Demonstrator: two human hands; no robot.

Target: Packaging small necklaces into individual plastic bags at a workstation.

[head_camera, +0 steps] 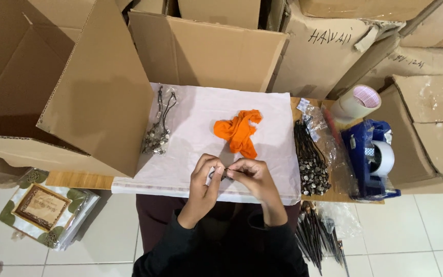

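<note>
- Head view: the left hand (202, 177) and the right hand (249, 174) meet over the near edge of the white sheet (273, 110) spread on the bench (78, 179). The fingers of both are pressed together at the tips, pinching a small dark cord piece (220, 173) between them; it is too small to say more about it. Holding it close to the body and over the pale sheet likely makes the dark piece easier to see.
- An orange cloth (239, 131) lies crumpled just beyond the hands, within easy reach.
- A small cluster of corded charms (158, 134) rests at the sheet's left edge, well apart from a bigger bundle of the same kind (309, 156) on the right, which lies on a clear plastic bag (324, 125); the two heaps seem kept separate on purpose.
- Right of the bundle stand a blue tape dispenser (370, 159) and a pale tape roll (356, 103).
- Brown cardboard boxes (206, 48) wall in the bench behind and on both sides, some with handwritten dark marks; one open flap (101, 87) hangs over the bench's left end.
- On the tiled floor (426, 231) to the left lie flat packets with a green and brown ornamental print (44, 208); more dark cords (319, 238) hang below the bench at right.
</note>
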